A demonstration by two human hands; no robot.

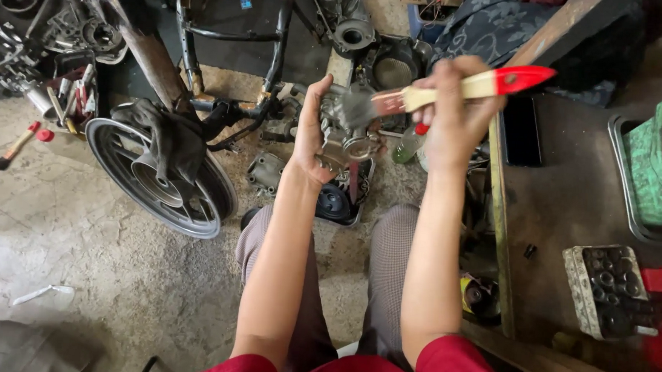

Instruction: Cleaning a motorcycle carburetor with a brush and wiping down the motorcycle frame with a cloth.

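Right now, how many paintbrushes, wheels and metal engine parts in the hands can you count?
Paintbrushes: 2, one in the right hand with a red-tipped handle, one on the floor
Wheels: 1
Metal engine parts held: 1, in the left hand
Total: 4

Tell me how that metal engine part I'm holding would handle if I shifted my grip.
The metal engine part looks rigid and probably heavy for its size. Its surface seems grimy, so it may be slippery in the left hand. The brush in the right hand adds little support.
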